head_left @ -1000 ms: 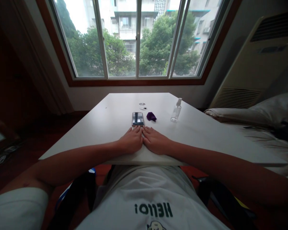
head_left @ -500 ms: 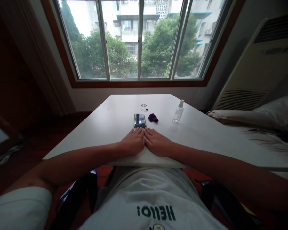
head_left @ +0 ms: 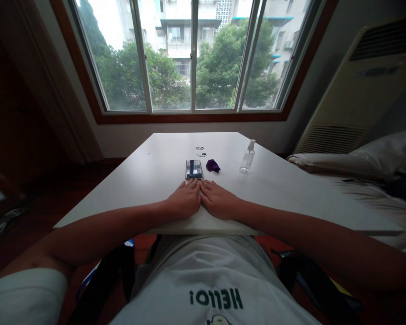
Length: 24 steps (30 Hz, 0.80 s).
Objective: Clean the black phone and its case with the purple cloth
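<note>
My left hand [head_left: 185,199] lies flat, palm down, near the front edge of a white table [head_left: 128,180]. Beside it my right hand [head_left: 218,201] rests the same way, and the two touch at the fingertips and thumbs. Neither holds anything. Just beyond my left fingertips is a smartphone [head_left: 194,169] with a dark, reflective screen. A crumpled purple cloth [head_left: 213,165] sits to the phone's right. Farther right, a clear spray bottle [head_left: 246,158] with a white top stands upright.
Two small round, flat pieces [head_left: 201,154] lie behind the phone. A window [head_left: 192,58] is beyond the table. To the right are a pale cushioned seat [head_left: 325,163] and a tall vented unit [head_left: 355,90]. Cables [head_left: 3,223] lie on the floor at left.
The whole view has shifted slightly, so everything appears a little farther left. My hands and the objects on the table keep their places.
</note>
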### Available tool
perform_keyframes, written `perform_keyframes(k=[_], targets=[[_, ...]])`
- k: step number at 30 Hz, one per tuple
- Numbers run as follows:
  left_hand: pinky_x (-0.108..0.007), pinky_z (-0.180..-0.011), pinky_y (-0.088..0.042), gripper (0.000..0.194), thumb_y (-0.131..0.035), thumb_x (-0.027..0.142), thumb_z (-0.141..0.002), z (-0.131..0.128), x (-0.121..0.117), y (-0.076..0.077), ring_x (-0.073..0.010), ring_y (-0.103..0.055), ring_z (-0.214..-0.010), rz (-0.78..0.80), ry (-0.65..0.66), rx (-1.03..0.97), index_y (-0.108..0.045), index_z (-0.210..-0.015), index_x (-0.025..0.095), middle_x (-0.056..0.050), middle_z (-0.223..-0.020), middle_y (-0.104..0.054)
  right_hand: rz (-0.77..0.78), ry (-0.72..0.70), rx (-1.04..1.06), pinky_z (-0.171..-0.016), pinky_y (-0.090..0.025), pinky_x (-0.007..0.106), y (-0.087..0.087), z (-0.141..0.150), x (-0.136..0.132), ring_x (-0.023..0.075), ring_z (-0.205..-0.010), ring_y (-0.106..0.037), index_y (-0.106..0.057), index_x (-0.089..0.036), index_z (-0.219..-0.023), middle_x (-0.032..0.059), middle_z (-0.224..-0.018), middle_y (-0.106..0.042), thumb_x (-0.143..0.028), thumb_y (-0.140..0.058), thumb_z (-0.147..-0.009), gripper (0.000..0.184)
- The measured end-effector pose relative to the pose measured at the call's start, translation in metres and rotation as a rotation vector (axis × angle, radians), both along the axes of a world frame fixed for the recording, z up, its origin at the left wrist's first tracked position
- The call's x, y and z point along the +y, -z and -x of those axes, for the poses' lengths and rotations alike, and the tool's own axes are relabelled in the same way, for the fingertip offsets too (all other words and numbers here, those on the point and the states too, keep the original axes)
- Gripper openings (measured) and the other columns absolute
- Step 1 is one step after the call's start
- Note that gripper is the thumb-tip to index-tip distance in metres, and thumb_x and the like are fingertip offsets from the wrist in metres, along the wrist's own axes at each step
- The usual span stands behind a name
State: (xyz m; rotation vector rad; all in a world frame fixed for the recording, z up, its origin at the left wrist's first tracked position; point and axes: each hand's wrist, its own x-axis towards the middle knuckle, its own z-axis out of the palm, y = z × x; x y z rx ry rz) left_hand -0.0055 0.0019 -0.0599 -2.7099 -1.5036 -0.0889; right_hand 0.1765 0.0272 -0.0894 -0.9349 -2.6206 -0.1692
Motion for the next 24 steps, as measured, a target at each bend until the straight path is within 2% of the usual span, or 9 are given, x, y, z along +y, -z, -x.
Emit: perform_keyframes(k=[13, 18, 24], targets=[[-0.052, -0.124, -0.022, 0.061, -0.024, 0.03, -0.102, -0.001, 0.0, 0.0014, -0.03, -0.021, -0.154, -0.003, -0.007, -0.008, -0.027, -0.156, 0.001, -0.022, -0.164, -0.025, 0.03, -0.008, 0.001, -0.119, -0.036, 0.055, -0.001, -0.0007, 0.0003, 0.0355, -0.146, -0.038, -0.037, 0.004, -0.152, 0.0283, -0.153, -0.039, -0.03, -0.03, -0.105, 0.059], [-0.051, -0.124, -0.022, 0.061, -0.024, 0.029, -0.102, -0.0011, 0.0002, 0.0007, -0.0297, -0.021, -0.154, -0.006, 0.0, -0.008, -0.027, -0.156, 0.001, -0.022, -0.164, -0.024, 0.032, 0.0, 0.004, -0.119, -0.036, 0.055, -0.0011, -0.0004, -0.0001, 0.0348, -0.146, -0.038, -0.038, 0.003, -0.152, 0.0284, -0.153, -0.038, -0.029, -0.035, -0.104, 0.058], [-0.051, -0.125, -0.02, 0.061, -0.024, 0.03, -0.102, -0.002, -0.0004, -0.0007, -0.0295, -0.021, -0.154, 0.005, -0.011, -0.013, -0.027, -0.156, 0.001, -0.022, -0.164, -0.025, 0.053, 0.009, -0.009, -0.12, -0.034, 0.054, -0.0029, 0.0004, -0.0007, 0.0347, -0.147, -0.036, -0.036, 0.005, -0.153, 0.0285, -0.154, -0.037, -0.03, -0.03, -0.105, 0.059]])
